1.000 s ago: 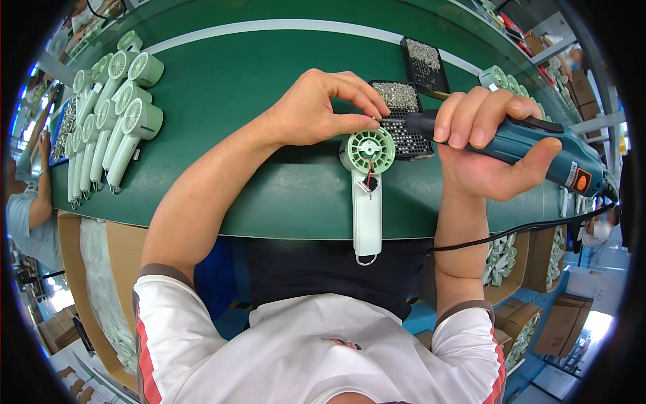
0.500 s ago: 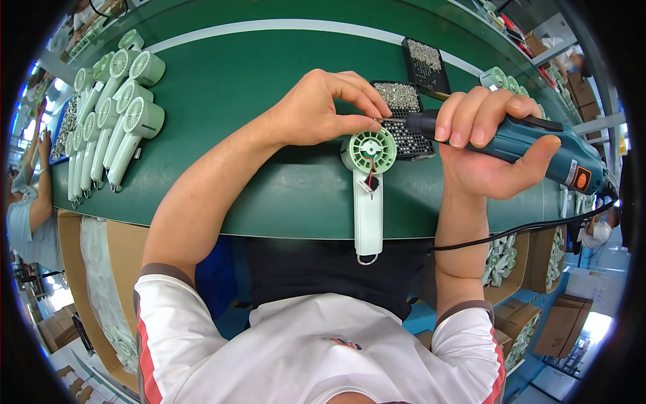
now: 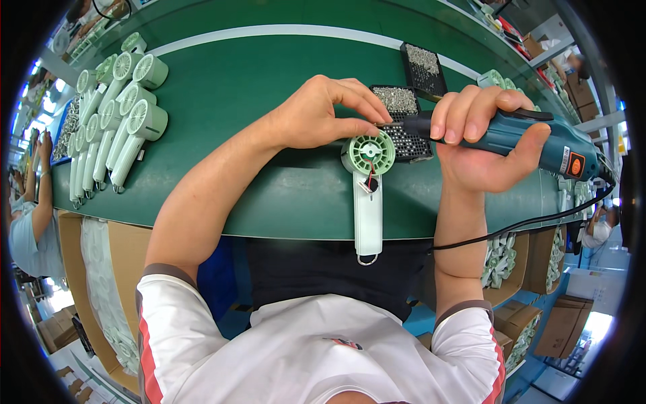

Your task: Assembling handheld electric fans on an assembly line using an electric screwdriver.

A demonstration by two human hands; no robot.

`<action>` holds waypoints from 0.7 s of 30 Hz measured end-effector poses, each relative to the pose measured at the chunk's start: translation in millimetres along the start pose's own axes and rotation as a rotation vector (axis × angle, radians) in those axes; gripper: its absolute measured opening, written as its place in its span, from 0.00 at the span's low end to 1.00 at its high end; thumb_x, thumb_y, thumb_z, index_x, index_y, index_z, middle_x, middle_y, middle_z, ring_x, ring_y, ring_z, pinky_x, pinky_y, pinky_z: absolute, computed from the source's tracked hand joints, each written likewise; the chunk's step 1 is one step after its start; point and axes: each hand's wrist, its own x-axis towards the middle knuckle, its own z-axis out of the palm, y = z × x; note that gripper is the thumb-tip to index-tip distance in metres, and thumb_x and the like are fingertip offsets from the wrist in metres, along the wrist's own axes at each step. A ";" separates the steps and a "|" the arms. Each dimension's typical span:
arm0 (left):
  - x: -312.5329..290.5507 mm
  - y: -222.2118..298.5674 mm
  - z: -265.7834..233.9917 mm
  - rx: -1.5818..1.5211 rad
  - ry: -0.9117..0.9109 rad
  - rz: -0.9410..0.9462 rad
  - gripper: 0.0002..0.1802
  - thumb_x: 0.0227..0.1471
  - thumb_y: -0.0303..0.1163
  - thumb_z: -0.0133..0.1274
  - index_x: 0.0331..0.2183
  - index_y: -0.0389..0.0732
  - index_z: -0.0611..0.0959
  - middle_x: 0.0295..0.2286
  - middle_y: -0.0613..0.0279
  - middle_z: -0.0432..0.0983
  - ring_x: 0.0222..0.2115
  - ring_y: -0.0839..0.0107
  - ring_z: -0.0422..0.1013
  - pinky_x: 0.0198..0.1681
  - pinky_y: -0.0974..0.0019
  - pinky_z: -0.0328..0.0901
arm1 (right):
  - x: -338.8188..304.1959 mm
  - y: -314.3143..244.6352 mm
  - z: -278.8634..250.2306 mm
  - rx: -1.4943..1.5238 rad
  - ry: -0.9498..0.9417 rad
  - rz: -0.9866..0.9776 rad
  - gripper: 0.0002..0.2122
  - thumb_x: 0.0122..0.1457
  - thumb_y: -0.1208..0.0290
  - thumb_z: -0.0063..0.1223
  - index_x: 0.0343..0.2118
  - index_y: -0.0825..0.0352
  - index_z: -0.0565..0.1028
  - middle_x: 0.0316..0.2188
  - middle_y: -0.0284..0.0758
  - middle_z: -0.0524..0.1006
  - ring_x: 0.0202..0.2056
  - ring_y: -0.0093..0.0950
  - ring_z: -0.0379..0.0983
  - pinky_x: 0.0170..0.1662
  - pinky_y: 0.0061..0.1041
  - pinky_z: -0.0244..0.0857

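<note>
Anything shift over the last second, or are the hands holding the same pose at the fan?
Nothing visibly changed. The left hand still pinches at the top rim of the pale green handheld fan, the right hand still grips the teal electric screwdriver with its tip by the fan head, and the screw trays have not moved.
</note>
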 end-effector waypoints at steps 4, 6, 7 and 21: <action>-4.1 -7.5 -9.1 -0.213 -0.146 -0.074 0.34 0.45 0.23 0.67 0.56 0.35 0.79 0.51 0.52 0.79 0.52 0.62 0.74 0.60 0.58 0.65 | 5.3 -3.2 4.7 -0.024 0.072 0.018 0.25 0.72 0.44 0.34 0.46 0.65 0.72 0.19 0.35 0.70 0.17 0.29 0.66 0.21 0.34 0.67; -4.3 -9.2 -10.4 -0.308 -0.243 -0.117 0.42 0.42 0.24 0.69 0.61 0.35 0.74 0.53 0.52 0.77 0.54 0.61 0.73 0.62 0.57 0.63 | 9.7 -4.8 7.1 -0.036 0.097 0.026 0.24 0.72 0.46 0.35 0.45 0.66 0.72 0.18 0.35 0.69 0.16 0.29 0.66 0.21 0.34 0.67; -4.7 -8.1 -10.3 -0.233 -0.290 -0.086 0.46 0.39 0.25 0.70 0.62 0.37 0.72 0.54 0.53 0.76 0.55 0.61 0.72 0.61 0.57 0.64 | 11.7 -4.7 8.9 -0.045 0.124 0.033 0.23 0.72 0.48 0.36 0.44 0.67 0.73 0.17 0.36 0.69 0.15 0.29 0.65 0.20 0.34 0.67; -4.2 -12.1 -8.0 0.033 -0.295 -0.190 0.37 0.33 0.32 0.78 0.49 0.37 0.85 0.46 0.56 0.82 0.52 0.60 0.72 0.59 0.58 0.65 | 24.5 8.3 37.0 -0.292 0.242 0.165 0.20 0.71 0.54 0.42 0.40 0.69 0.76 0.16 0.36 0.69 0.15 0.29 0.64 0.20 0.33 0.65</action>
